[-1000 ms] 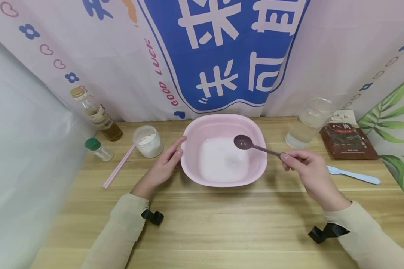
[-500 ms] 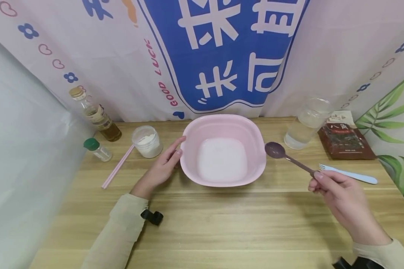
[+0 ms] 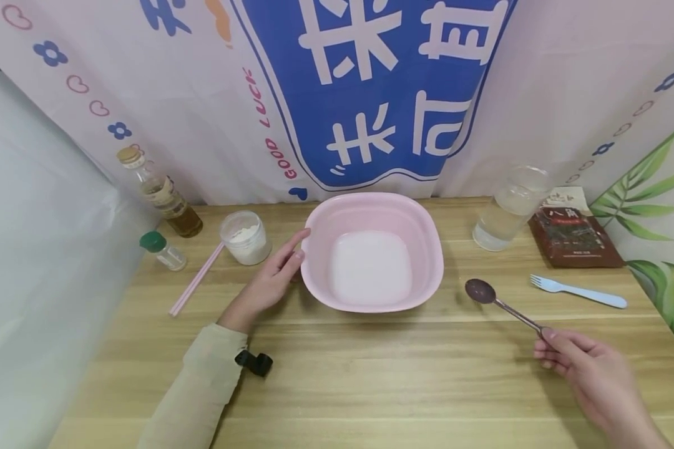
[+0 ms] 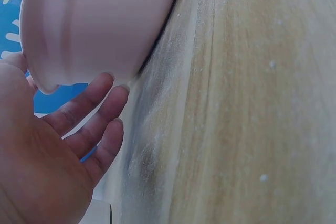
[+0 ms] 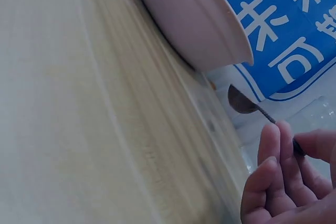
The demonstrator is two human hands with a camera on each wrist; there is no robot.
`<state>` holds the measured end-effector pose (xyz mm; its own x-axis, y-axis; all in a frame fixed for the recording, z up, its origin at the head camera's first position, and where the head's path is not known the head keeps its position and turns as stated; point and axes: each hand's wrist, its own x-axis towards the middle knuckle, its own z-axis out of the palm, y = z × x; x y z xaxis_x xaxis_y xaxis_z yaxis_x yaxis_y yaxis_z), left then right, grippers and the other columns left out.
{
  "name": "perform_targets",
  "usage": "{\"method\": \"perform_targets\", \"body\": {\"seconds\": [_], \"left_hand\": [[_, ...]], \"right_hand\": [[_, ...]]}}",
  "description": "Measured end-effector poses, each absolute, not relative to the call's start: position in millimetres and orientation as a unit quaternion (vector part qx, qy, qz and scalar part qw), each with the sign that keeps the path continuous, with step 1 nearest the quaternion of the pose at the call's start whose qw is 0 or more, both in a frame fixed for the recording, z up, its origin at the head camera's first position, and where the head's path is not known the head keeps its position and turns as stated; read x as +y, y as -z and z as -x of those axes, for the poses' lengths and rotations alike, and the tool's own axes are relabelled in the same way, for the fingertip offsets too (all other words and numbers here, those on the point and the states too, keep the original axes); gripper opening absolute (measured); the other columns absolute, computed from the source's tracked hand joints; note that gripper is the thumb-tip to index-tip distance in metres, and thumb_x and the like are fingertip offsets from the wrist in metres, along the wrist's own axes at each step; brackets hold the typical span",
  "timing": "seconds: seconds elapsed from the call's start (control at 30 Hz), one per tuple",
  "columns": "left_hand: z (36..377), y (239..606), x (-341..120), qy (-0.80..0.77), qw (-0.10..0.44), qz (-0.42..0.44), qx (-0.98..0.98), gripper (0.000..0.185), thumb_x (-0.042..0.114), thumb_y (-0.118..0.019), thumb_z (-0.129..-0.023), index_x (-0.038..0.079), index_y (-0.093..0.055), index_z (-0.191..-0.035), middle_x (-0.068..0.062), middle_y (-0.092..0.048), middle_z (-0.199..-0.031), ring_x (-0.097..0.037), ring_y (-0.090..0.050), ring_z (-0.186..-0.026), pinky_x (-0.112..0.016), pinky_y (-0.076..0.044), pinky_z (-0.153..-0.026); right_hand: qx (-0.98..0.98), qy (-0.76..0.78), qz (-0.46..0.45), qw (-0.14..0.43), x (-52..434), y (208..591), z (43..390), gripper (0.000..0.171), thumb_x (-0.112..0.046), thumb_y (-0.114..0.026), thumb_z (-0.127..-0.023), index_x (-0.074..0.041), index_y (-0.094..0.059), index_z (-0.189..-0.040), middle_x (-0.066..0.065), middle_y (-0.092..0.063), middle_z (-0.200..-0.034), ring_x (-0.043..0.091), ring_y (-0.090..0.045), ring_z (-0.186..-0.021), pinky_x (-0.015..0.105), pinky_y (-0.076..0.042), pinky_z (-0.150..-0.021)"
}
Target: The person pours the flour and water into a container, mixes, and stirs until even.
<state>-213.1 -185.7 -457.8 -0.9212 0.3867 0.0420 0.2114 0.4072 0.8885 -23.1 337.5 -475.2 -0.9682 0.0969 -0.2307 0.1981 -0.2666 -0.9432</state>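
A pink bowl [image 3: 320,223] with white liquid in it stands mid-table; its outer wall also shows in the left wrist view [image 4: 100,19] and the right wrist view [image 5: 199,24]. My left hand [image 3: 269,280] rests against the bowl's left wall with straight fingers [image 4: 100,124]. My right hand [image 3: 590,374] is at the lower right and pinches the handle of a dark purple spoon [image 3: 491,298]. The spoon's bowl lies low over the table, right of the pink bowl [image 5: 242,102].
On the left stand a jar of white powder [image 3: 246,237], a green-capped shaker [image 3: 164,249], an oil bottle [image 3: 163,193] and pink chopsticks [image 3: 196,279]. On the right are a glass of water [image 3: 508,209], a dark red packet [image 3: 575,237] and a light blue fork [image 3: 578,291].
My right hand carried the spoon out of the pink bowl, rightward and down toward the table at the lower right. The left hand stayed against the bowl.
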Motion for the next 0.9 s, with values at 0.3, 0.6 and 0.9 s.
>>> {"method": "perform_targets", "body": {"seconds": [0.3,0.6,0.9], "left_hand": [[214,456,-185,-0.515,0.093,-0.181,0.833,0.053,0.034,-0.042,-0.118,0.028,-0.035,-0.170,-0.021,-0.064,-0.145,-0.034,-0.064,-0.127,-0.056,-0.045,-0.119],[214,456,-185,-0.513,0.083,-0.187,0.834,0.052,0.031,-0.041,-0.119,0.025,-0.035,-0.170,-0.017,-0.066,-0.108,-0.032,-0.062,-0.102,-0.046,-0.053,-0.096],[213,455,-184,-0.512,0.091,-0.185,0.834,0.052,0.030,-0.040,-0.119,0.026,-0.034,-0.171,-0.014,-0.063,-0.103,-0.035,-0.060,-0.099,-0.049,-0.054,-0.093]], "right_hand": [[0.643,0.750,-0.144,0.060,333,480,23,0.031,-0.001,-0.055,-0.111,-0.015,-0.083,-0.108,0.003,-0.084,-0.095,0.014,-0.080,-0.086,0.026,-0.063,-0.075],[0.774,0.599,-0.176,0.102,330,472,29,0.024,-0.019,-0.064,-0.110,-0.002,-0.073,-0.126,0.001,-0.082,-0.091,0.016,-0.079,-0.080,0.031,-0.063,-0.065],[0.849,0.488,-0.134,0.153,330,470,37,0.040,-0.019,-0.057,-0.114,0.012,-0.060,-0.139,0.003,-0.073,-0.087,0.011,-0.062,-0.064,0.030,-0.054,-0.049]]}}
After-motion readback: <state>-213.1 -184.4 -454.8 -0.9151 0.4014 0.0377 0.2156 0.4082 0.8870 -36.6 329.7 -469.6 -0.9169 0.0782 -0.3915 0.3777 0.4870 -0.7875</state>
